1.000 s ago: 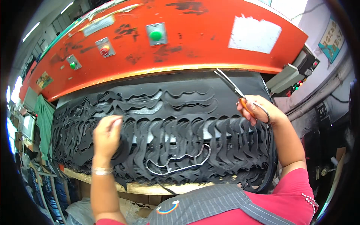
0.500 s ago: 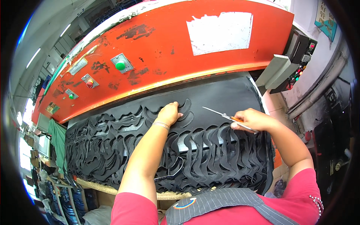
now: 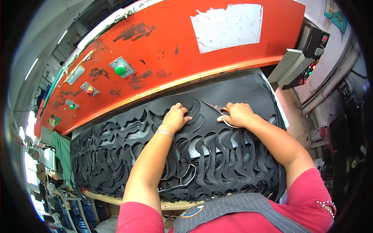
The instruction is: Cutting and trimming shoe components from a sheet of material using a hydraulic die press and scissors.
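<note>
My left hand (image 3: 175, 117) rests on a black sheet (image 3: 237, 87), its fingers curled down and its thumb pointing right. Whatever its fingertips may grip is hidden beneath it. Just to its right, black crescent shapes (image 3: 196, 123) show in the sheet. My right hand (image 3: 239, 115) is closed around a pair of scissors (image 3: 213, 105) with an orange part and a pale loop at the handle. The blades point left and away from me, their tips just beside the upper crescent. Between the two hands lies a short stretch of the sheet.
Wavy black offcuts (image 3: 221, 159) lie in layers over the near part of the table, with a white-edged strip (image 3: 182, 184) among them. Behind the sheet stands a red machine beam (image 3: 167, 50) with a green button (image 3: 120, 70). A control box (image 3: 311, 50) is at the right.
My right hand has moved left and slightly up with the scissors, bringing their tips to the crescents. My left hand stays at the same shapes. The view has shifted slightly.
</note>
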Demonstrator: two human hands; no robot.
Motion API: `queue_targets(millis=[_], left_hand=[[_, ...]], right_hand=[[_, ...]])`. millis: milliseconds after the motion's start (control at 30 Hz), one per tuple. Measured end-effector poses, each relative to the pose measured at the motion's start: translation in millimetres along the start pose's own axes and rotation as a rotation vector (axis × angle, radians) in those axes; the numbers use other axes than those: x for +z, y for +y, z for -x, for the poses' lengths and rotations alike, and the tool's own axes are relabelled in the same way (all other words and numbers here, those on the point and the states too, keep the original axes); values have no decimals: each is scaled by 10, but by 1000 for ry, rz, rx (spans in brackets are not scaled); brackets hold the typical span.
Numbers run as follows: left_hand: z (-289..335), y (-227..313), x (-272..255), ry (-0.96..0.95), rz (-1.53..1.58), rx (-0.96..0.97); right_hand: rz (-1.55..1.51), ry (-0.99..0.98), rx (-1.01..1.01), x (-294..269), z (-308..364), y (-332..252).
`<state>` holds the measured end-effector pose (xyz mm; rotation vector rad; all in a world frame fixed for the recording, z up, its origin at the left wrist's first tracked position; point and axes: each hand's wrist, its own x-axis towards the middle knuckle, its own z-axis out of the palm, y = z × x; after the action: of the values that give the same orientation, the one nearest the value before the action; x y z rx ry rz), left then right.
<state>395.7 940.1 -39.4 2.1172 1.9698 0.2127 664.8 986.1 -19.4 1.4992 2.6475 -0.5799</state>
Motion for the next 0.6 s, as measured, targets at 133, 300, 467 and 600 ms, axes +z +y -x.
queue_targets(millis=[133,300,467,600], left_hand=[[-12,-101,-5,22,-3,16],[-72,-81,63,-57,-27,-72],[-132,-422,-199,-149,301,-109],[-14,-930,-518,132,1183,-136]], right_hand=[[14,72,-8,95,-2,-75],[30,65,24,121,13,-114],[29,49,28,164,18,-191],[52,19,13,74,-19,-178]])
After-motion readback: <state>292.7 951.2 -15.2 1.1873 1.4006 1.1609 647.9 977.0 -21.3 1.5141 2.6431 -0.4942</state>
